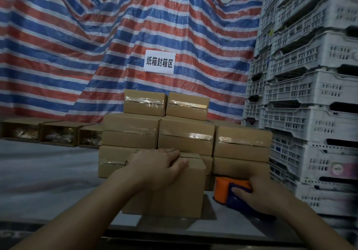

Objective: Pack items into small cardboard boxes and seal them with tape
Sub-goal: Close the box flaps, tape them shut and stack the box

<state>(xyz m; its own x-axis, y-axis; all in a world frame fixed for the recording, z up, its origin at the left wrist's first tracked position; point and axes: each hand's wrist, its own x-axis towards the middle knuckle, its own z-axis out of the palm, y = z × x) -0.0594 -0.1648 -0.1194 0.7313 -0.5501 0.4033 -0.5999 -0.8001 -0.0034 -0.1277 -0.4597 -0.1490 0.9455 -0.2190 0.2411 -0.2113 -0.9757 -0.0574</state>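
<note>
Striped tarp [135,36] behind; left hand [157,164] flat on box [174,191], right hand [257,195] gripping tape dispenser [228,189] — sealing comes next.

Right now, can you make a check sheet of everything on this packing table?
Surface: grey table, dim light.
Job's things: front box untaped; taped boxes stacked behind; tape dispenser beside the front box.
Clutter: open boxes far left.
Hands: left hand rests flat on the front box; right hand grips the tape dispenser.
Cables: nothing seen.
Surroundings: striped tarp with paper sign; white crates stacked right.
</note>
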